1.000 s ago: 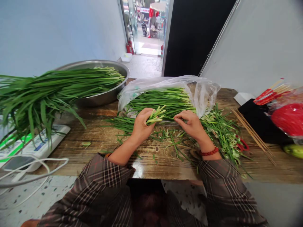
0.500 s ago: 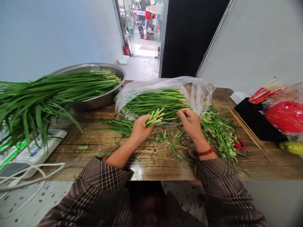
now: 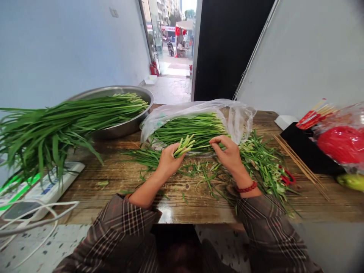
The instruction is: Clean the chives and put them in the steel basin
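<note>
My left hand (image 3: 170, 160) is wrapped round a small bunch of green stalks (image 3: 184, 146), their pale ends pointing up and right. Just right of it, my right hand (image 3: 226, 151) pinches the pale end of a thin stalk (image 3: 203, 146). Behind both hands, a pile of long green stalks (image 3: 190, 127) lies in an open clear plastic bag (image 3: 241, 117). Loose leaves and trimmings (image 3: 263, 163) are heaped beside my right wrist, with more scattered in front of the bag.
A steel basin (image 3: 113, 131) at the left holds long greens hanging over a white scale (image 3: 65, 174) with cables. At the right are wooden sticks (image 3: 303, 167), red-handled scissors (image 3: 288, 176), a black box (image 3: 307, 151) and a red bag (image 3: 338, 144) on the wooden table (image 3: 176, 208).
The view has tilted up a little, so the table sits lower. My right hand has moved slightly left, and a thin stalk now shows at its fingertips.
</note>
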Motion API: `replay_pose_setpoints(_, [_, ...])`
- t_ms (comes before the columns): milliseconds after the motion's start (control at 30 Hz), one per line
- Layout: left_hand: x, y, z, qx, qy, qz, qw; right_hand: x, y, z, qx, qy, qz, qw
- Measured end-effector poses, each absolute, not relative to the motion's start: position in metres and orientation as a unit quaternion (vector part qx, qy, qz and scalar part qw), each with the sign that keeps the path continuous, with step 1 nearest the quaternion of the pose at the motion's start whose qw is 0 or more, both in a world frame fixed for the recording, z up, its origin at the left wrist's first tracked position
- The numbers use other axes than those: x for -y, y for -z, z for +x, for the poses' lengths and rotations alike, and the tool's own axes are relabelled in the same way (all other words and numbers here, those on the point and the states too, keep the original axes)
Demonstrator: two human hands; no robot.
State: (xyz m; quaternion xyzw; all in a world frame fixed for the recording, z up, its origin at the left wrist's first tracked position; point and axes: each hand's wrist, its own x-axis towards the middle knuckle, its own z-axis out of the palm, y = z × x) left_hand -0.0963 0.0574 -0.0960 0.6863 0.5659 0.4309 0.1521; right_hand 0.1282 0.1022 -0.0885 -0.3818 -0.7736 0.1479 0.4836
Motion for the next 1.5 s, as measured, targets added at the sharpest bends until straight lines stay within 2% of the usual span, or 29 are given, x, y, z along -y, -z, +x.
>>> replay_pose_setpoints(300, [-0.054,0.098,-0.100,-0.545,-0.421,0.713,0.132,-0.102,0.096,0.121,0.846,-0.083,-0.344,0.398])
replay_pose_setpoints(400, [-0.053,0.096,-0.101,-0.551,-0.410,0.714,0.134,-0.103,0.099,0.120,0.849,-0.089,-0.340,0.396])
replay_pose_setpoints(733, [-0.054,0.097,-0.101,-0.545,-0.414,0.713,0.154,-0.101,0.111,0.101,0.676,-0.355,-0.341,0.549])
replay_pose_setpoints(967, [-0.060,0.100,-0.098,-0.548,-0.431,0.702,0.144,-0.092,0.108,0.080,0.432,-0.573,-0.355,0.599])
replay_pose_setpoints(1100, [-0.063,0.099,-0.098,-0.539,-0.432,0.708,0.145,-0.099,0.102,0.086,0.339,-0.641,-0.328,0.606])
replay_pose_setpoints(1200, [-0.062,0.098,-0.099,-0.539,-0.441,0.701,0.151,-0.105,0.100,0.101,0.330,-0.607,-0.339,0.639])
replay_pose_setpoints(1300, [-0.061,0.098,-0.099,-0.534,-0.450,0.698,0.157,-0.108,0.097,0.113,0.402,-0.515,-0.374,0.658])
replay_pose_setpoints(1367, [-0.061,0.098,-0.098,-0.533,-0.451,0.697,0.161,-0.107,0.096,0.116,0.501,-0.431,-0.392,0.639])
replay_pose_setpoints(1500, [-0.061,0.098,-0.098,-0.534,-0.456,0.691,0.171,-0.106,0.098,0.115,0.679,-0.312,-0.388,0.539])
